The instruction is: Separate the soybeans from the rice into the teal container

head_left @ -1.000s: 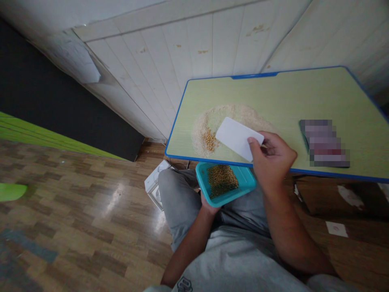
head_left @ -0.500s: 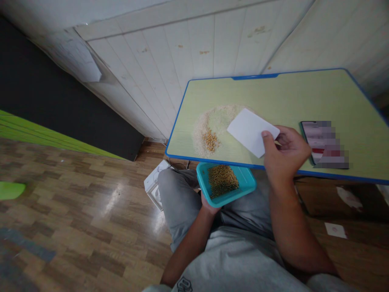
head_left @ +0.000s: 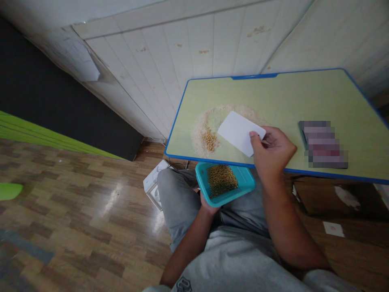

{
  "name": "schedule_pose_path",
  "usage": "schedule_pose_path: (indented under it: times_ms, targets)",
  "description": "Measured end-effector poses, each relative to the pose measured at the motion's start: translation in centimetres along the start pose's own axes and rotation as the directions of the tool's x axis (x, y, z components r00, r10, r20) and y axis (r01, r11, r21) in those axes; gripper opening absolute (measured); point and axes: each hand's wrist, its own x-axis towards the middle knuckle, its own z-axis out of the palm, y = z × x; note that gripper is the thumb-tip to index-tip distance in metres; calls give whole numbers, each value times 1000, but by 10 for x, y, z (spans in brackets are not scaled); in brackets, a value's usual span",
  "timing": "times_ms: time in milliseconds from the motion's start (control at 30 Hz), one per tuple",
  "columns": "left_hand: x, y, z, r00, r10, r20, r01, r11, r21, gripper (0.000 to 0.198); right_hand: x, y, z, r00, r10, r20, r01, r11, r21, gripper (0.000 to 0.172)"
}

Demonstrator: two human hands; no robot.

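Note:
My right hand point(head_left: 272, 152) pinches a white card point(head_left: 238, 132) by its right corner, holding it over a spread of white rice point(head_left: 200, 129) on the green table point(head_left: 288, 95). A small heap of yellow beans point(head_left: 210, 142) lies in the rice just left of the card. My left hand point(head_left: 208, 205) holds a teal tray point(head_left: 243, 182) from below, just under the table's front edge. The tray carries a pile of yellow beans point(head_left: 221, 179). Most of my left hand's fingers are hidden beneath the tray.
A phone point(head_left: 323, 144) lies on the table to the right of my right hand. A white panelled wall point(head_left: 182, 52) stands behind the table. A white box point(head_left: 153, 184) sits on the wooden floor point(head_left: 75, 202) by my knee. A paper scrap point(head_left: 333, 229) lies at right.
My right hand swung the card to the right, off the rice, then brought it back left over the rice near the bean heap. The tray in my left hand stayed put.

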Motion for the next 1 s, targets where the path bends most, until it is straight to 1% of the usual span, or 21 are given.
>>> schedule_pose_path:
  times_ms: [100, 167, 233, 300, 400, 433, 533, 567, 600, 667, 700, 833, 900, 1000]
  targets:
    - [0, 0, 1, 998, -8, 62, 7, 1000, 8, 64, 6, 0, -2, 998, 33, -54, -33, 999, 1, 8]
    - [0, -1, 2, 996, -3, 92, 3, 1000, 5, 66, 9, -3, -2, 997, 48, -65, -46, 998, 30, 7]
    - [-1, -1, 3, 995, 4, 100, -3, 1000, -7, 66, 13, -6, -1, 997, 48, -61, -44, 996, 73, 7]
    - [-2, 0, 4, 997, 6, 78, -5, 1000, -12, 66, 20, -10, -1, 998, 29, -54, -22, 992, 126, 9]
    - [-4, 1, 4, 1000, 3, 19, -3, 1000, -3, 65, 42, -14, 1, 998, -44, -33, 49, 981, 188, 14]
    - [-4, 2, 4, 1000, 0, 20, 0, 1000, -3, 64, 53, -14, 2, 997, -75, -19, 77, 975, 208, 14]
    - [-4, 2, 3, 996, -13, 83, 13, 1000, 5, 63, 84, -9, 10, 982, -189, -15, 186, 943, 277, 13]
    - [-4, 1, 4, 996, -11, 86, 10, 1000, 7, 63, 91, -6, 13, 977, -213, 11, 201, 936, 287, 14]
    - [-4, 1, 5, 997, -9, 74, 8, 1000, 9, 64, 96, -2, 17, 974, -227, 7, 215, 930, 298, 14]
    - [-4, 0, 7, 1000, -3, 19, 3, 1000, 7, 65, 97, 5, 23, 976, -217, -16, 211, 927, 310, 16]
    - [-5, 0, 8, 1000, -3, -11, 3, 1000, 5, 65, 95, 8, 25, 979, -204, -5, 196, 933, 301, 17]
    - [-7, 0, 9, 993, -17, -114, 19, 1000, 21, 65, 78, 12, 27, 966, -237, 100, 201, 939, 277, 20]
    - [-8, 0, 7, 990, -22, -142, 26, 999, 27, 65, 73, 12, 28, 956, -259, 137, 212, 934, 287, 21]
    - [-6, 1, 2, 988, -30, -150, 33, 999, 18, 65, 71, 10, 31, 952, -263, 156, 204, 927, 313, 27]
